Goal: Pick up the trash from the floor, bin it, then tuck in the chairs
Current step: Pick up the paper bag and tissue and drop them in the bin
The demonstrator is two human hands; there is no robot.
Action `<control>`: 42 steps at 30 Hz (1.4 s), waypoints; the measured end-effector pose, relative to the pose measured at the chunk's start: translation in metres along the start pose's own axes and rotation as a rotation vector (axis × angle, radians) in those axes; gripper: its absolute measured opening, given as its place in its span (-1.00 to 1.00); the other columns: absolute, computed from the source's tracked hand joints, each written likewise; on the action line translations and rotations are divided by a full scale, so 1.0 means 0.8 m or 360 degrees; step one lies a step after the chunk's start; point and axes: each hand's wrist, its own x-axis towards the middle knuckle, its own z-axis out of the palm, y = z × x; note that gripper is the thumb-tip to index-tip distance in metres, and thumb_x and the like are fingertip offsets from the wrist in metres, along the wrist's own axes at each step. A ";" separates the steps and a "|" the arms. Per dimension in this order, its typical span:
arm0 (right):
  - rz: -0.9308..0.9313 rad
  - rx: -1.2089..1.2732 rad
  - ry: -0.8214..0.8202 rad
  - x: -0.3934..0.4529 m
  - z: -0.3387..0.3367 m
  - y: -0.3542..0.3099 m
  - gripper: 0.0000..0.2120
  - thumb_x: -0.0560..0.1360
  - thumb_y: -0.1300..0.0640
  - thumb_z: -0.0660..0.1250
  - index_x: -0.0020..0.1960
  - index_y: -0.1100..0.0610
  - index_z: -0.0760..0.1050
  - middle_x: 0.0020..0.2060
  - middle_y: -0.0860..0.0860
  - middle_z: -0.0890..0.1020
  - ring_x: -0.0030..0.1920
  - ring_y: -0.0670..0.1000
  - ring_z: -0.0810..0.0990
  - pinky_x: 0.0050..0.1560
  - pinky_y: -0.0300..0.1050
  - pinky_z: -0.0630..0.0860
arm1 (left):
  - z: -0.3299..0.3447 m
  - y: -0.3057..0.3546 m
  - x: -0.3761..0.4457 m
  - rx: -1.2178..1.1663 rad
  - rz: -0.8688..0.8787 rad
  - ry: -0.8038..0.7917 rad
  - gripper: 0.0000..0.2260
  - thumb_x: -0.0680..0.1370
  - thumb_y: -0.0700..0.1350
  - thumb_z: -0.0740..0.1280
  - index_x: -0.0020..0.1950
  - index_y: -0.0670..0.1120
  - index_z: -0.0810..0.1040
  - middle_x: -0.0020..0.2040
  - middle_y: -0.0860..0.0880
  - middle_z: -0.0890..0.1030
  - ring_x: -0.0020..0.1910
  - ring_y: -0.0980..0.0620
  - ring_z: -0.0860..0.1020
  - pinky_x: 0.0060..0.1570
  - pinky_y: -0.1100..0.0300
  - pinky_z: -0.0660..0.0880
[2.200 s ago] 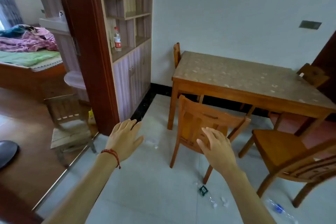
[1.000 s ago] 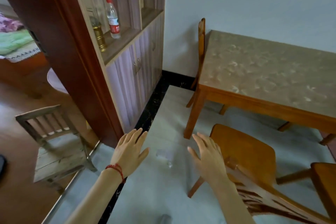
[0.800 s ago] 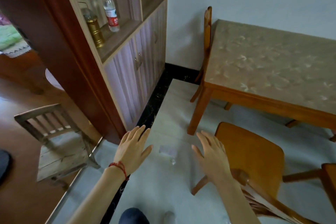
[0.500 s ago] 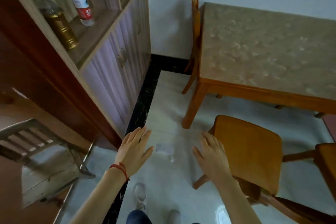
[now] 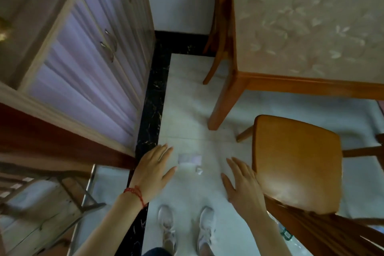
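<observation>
A pale, flat scrap of trash [image 5: 189,159] lies on the light floor tiles, with a smaller crumpled bit [image 5: 198,170] just right of it. My left hand [image 5: 154,170], with a red string at the wrist, hovers open just left of the scrap. My right hand [image 5: 242,185] is open too, to the right of the scrap, beside the wooden chair [image 5: 297,162]. That chair stands pulled out from the wooden table [image 5: 307,81]. A second chair [image 5: 220,27] sits tucked at the table's left end. A small green piece of trash [image 5: 286,234] shows under the near chair.
A cabinet with pale striped doors [image 5: 87,62] stands on the left behind a black floor strip [image 5: 152,110]. A small grey wooden chair [image 5: 39,214] is at the lower left. My white shoes [image 5: 187,228] stand below the scrap.
The view has tilted down and come closer to the floor. Both hands have lowered toward the pale scrap, staying open on either side of it.
</observation>
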 end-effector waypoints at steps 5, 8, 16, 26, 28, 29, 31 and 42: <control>0.0016 -0.0004 -0.0085 0.049 0.076 0.048 -0.28 0.49 -0.32 -0.22 0.31 0.11 0.42 0.25 0.09 0.54 0.27 0.12 0.50 0.26 0.04 0.38 | 0.083 -0.017 0.060 -0.0203 -0.0024 0.0035 -0.30 0.49 0.31 -0.15 0.35 -0.15 0.36 0.34 -0.16 0.44 0.33 -0.14 0.39 0.30 0.04 0.26; 0.0045 0.0023 -0.0145 0.074 0.127 0.077 -0.32 0.50 -0.31 -0.16 0.31 0.11 0.42 0.26 0.09 0.53 0.28 0.13 0.49 0.27 0.06 0.36 | 0.131 -0.021 0.088 -0.0290 -0.0066 0.0026 -0.33 0.44 0.25 -0.07 0.40 -0.13 0.27 0.41 -0.14 0.35 0.41 -0.12 0.28 0.36 0.09 0.15; 0.0004 0.0037 -0.0215 0.132 0.268 0.147 -0.49 0.50 -0.13 0.03 0.26 0.15 0.45 0.19 0.12 0.58 0.19 0.14 0.55 0.20 0.02 0.42 | 0.268 -0.051 0.153 -0.0362 -0.0069 0.0020 -0.35 0.43 0.20 -0.03 0.37 -0.17 0.31 0.36 -0.18 0.41 0.36 -0.13 0.35 0.27 0.16 0.17; -0.0076 -0.0034 -0.0124 0.201 0.430 0.247 -0.52 0.51 -0.11 0.08 0.26 0.17 0.46 0.19 0.14 0.58 0.18 0.18 0.55 0.19 0.06 0.42 | 0.469 -0.104 0.235 -0.0427 -0.0021 -0.0062 -0.35 0.44 0.20 0.01 0.36 -0.21 0.33 0.34 -0.21 0.42 0.34 -0.16 0.36 0.32 0.03 0.28; -0.0104 -0.0035 -0.0082 0.213 0.467 0.267 -0.51 0.50 -0.11 0.07 0.24 0.18 0.48 0.16 0.15 0.60 0.14 0.17 0.58 0.16 0.08 0.45 | 0.508 -0.114 0.251 -0.0450 -0.0026 -0.0071 -0.44 0.50 0.14 0.12 0.38 -0.19 0.29 0.37 -0.19 0.38 0.37 -0.14 0.32 0.34 0.08 0.23; -0.0122 -0.0045 -0.0071 0.218 0.485 0.277 -0.52 0.50 -0.10 0.07 0.23 0.18 0.48 0.15 0.15 0.60 0.13 0.17 0.59 0.15 0.08 0.46 | 0.528 -0.119 0.259 -0.0464 -0.0024 -0.0081 -0.47 0.52 0.09 0.15 0.40 -0.18 0.27 0.39 -0.17 0.36 0.39 -0.12 0.29 0.35 0.11 0.20; -0.0143 -0.0053 -0.0081 0.227 0.523 0.295 -0.52 0.50 -0.10 0.08 0.23 0.18 0.48 0.15 0.15 0.60 0.13 0.17 0.59 0.14 0.09 0.48 | 0.565 -0.130 0.273 -0.0483 -0.0015 -0.0096 -0.47 0.52 0.08 0.15 0.41 -0.17 0.25 0.41 -0.16 0.34 0.41 -0.10 0.26 0.36 0.16 0.14; -0.0203 0.0057 -0.0109 0.259 0.659 0.368 -0.52 0.50 -0.11 0.09 0.27 0.15 0.45 0.21 0.11 0.57 0.20 0.12 0.55 0.20 -0.05 0.33 | 0.708 -0.161 0.352 -0.0503 -0.0011 -0.0262 -0.33 0.44 0.00 0.38 0.44 -0.13 0.16 0.45 -0.12 0.26 0.43 -0.07 0.20 0.41 0.10 0.14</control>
